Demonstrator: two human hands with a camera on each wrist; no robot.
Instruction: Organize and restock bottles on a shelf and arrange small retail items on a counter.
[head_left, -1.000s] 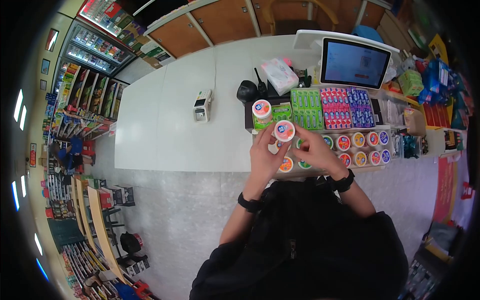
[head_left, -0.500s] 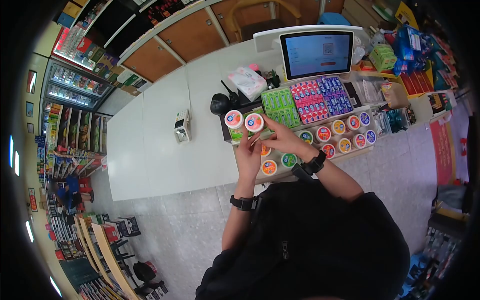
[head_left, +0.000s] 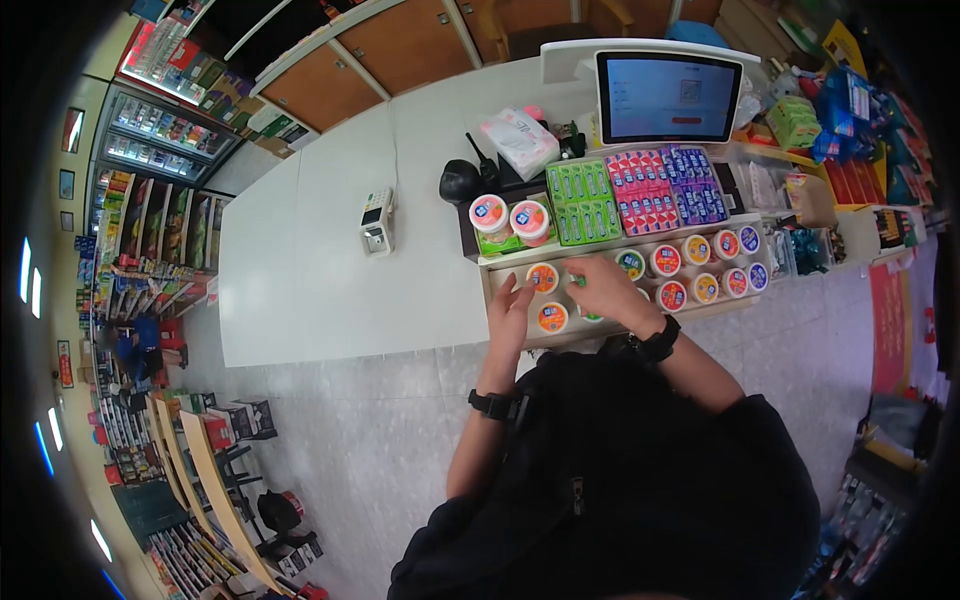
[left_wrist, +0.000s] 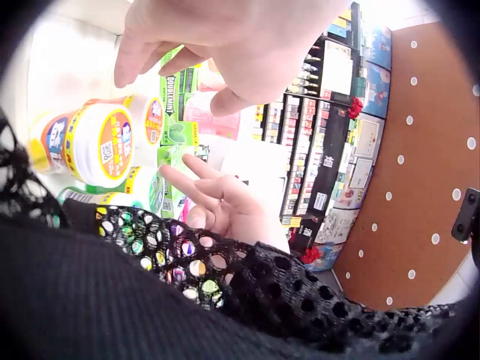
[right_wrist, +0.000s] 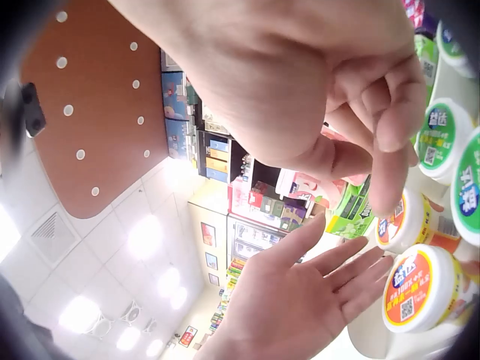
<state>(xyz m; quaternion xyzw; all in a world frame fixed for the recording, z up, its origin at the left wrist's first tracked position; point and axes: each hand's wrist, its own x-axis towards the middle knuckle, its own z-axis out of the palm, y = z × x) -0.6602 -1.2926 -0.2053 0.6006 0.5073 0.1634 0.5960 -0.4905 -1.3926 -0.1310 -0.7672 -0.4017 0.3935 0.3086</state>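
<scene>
Two pink-lidded jars [head_left: 490, 214] stand side by side on green gum packs at the left end of the display. My left hand [head_left: 508, 316] is beside the orange-lidded jar [head_left: 543, 278], fingers fairly straight and holding nothing; its open palm [right_wrist: 292, 300] shows in the right wrist view. Over the tray's green-lidded jars hovers my right hand [head_left: 612, 292], partly covering them. In the left wrist view that right hand [left_wrist: 229, 202] has two fingers extended, the others bent, with nothing between them. Another orange-lidded jar [head_left: 552, 317] sits at the tray's near edge.
Behind the jar tray [head_left: 492, 270] are green gum boxes [head_left: 583, 200], pink packs [head_left: 642, 190] and purple packs [head_left: 700, 190]. A monitor [head_left: 668, 100], tissue pack [head_left: 520, 142] and black scanner [head_left: 460, 181] stand farther back. A card terminal [head_left: 377, 222] is on the left counter.
The pink-lidded jar my hands held stands beside the other one, released. Both hands have drawn back from it toward the tray of jars, and have moved apart.
</scene>
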